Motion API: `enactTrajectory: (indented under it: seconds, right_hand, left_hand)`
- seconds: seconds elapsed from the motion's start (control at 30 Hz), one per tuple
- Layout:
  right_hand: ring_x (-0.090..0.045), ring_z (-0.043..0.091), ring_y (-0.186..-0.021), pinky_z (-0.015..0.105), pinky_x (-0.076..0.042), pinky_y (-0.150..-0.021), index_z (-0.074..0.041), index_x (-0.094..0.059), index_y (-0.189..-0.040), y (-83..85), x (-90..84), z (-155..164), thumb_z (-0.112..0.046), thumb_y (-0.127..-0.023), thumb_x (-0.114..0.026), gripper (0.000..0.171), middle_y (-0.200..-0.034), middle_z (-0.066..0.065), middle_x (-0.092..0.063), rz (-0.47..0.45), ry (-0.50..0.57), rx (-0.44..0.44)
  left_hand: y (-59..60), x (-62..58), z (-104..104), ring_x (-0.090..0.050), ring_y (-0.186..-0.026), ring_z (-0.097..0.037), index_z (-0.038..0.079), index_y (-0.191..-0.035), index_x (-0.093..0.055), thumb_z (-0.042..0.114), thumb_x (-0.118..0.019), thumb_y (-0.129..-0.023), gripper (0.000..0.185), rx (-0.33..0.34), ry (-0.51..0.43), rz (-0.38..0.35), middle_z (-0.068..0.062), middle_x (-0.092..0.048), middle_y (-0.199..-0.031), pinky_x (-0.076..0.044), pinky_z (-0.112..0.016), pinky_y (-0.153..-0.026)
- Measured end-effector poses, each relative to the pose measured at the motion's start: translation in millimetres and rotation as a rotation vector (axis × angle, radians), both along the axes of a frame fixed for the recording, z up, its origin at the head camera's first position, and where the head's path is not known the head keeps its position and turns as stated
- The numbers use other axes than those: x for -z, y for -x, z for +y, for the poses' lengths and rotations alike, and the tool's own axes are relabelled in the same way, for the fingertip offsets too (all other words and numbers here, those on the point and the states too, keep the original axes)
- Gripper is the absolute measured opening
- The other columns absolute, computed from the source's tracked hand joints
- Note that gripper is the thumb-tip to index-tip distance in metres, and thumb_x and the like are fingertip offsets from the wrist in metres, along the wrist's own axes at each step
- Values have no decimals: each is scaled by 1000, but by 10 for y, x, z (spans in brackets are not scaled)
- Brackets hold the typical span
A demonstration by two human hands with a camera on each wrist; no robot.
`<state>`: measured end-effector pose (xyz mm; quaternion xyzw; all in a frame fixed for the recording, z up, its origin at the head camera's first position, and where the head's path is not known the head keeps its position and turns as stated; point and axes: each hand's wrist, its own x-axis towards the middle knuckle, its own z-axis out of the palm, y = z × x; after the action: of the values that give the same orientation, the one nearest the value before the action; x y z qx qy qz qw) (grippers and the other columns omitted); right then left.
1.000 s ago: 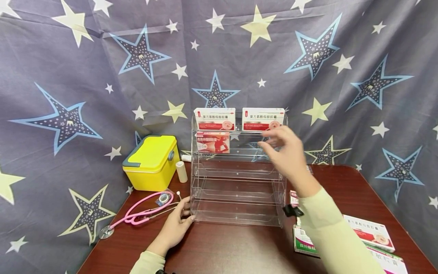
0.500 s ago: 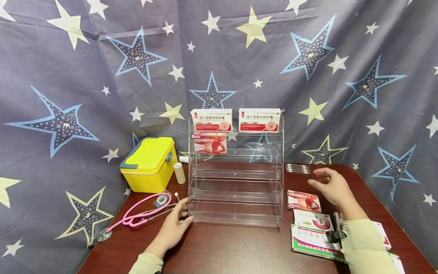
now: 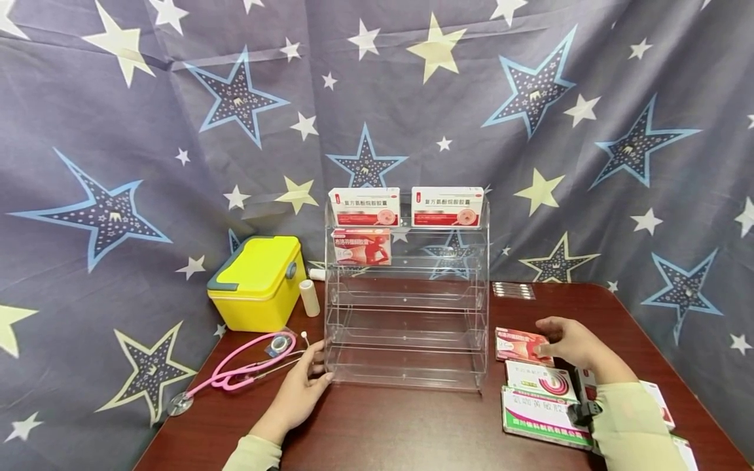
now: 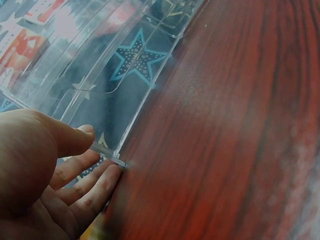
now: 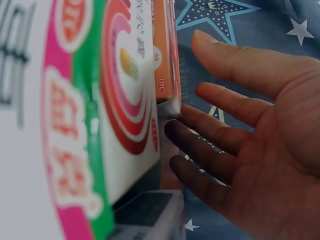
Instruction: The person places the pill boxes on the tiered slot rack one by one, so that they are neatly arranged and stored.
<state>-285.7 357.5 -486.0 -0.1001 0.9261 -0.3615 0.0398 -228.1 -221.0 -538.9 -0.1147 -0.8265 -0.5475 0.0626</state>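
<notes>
Your right hand (image 3: 574,340) covers the right end of the red box (image 3: 521,345) near the worktop's right edge; contact there cannot be resolved from the head view. Your sleeve (image 3: 630,425) hides most of the boxes at the worktop's front right corner. Right wrist view: white-and-green box (image 5: 75,125) cut off at the left edge, print blurred. Print on the blister strips (image 3: 512,290) is too small to read.

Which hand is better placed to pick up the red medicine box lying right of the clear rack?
Right. The right hand already has its fingers at the red medicine box, open and apparently touching its edge. The left hand rests against the clear rack at its front left corner, on the far side.
</notes>
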Motion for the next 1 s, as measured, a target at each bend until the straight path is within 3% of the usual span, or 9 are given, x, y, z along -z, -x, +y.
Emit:
enactTrajectory:
  seconds: [0.2,0.6,1.0]
  right_hand:
    - [-61,29,-95,35,-56,-73,17,-56,-134,-11,21,-6,-2,-86,-85,60,-115,22,-67,-46,28,-34]
    - [-63,29,-95,42,-56,-76,22,-53,-133,5,-3,-22,-4,-87,-84,62,-109,20,-68,-49,-44,-20]
    - [-60,26,-92,41,-54,-77,13,-53,-128,5,34,-23,-4,-83,-88,60,-103,14,-65,-30,-34,12]
  left_hand:
    - [-8,-4,0,-68,-111,-29,21,-152,-49,-8,-70,-96,67,-5,3,-7,-17,-63,-129,-59,-33,-88]
    - [-13,-26,5,-67,-111,-30,18,-152,-49,-8,-70,-96,66,-7,8,-3,-17,-62,-129,-59,-34,-88]
    - [-17,-28,8,-68,-112,-31,18,-152,-49,-8,-70,-96,65,3,2,8,-19,-62,-131,-59,-33,-88]
